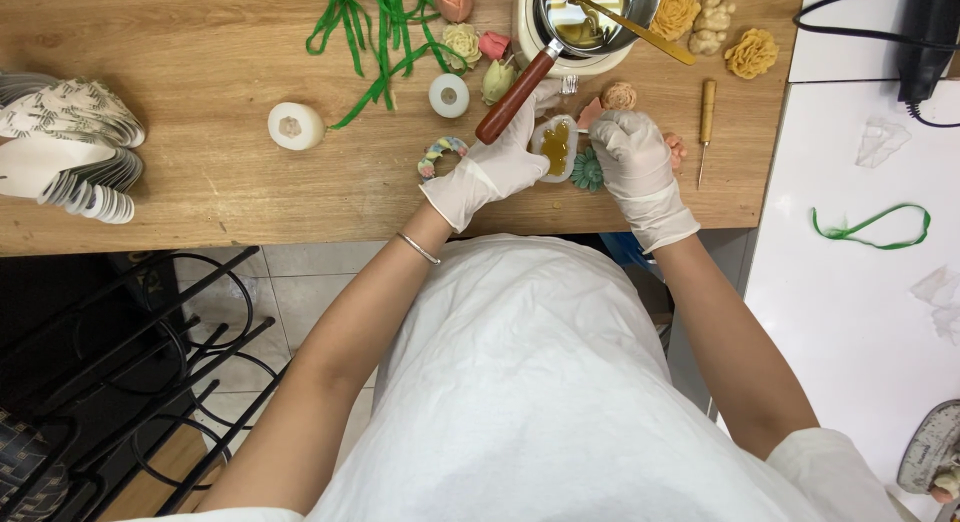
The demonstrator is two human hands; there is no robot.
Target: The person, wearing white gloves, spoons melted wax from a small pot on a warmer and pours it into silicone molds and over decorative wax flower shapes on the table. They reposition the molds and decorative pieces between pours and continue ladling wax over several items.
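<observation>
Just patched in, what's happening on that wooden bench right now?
A person in white gloves is bent over a small white mold filled with amber liquid, on the wooden table. The left hand rests beside the mold, by the red handle of a small metal pot that sits on a white warmer. The right hand pinches something small at the mold's edge; what it is cannot be told. Flower-shaped pieces, green ribbon and a wooden-handled pick lie around.

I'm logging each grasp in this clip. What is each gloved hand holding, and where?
Left hand steadies the small white mould by its left edge. Right hand pinches something tiny at the mould's right edge; what it is cannot be told.
</observation>
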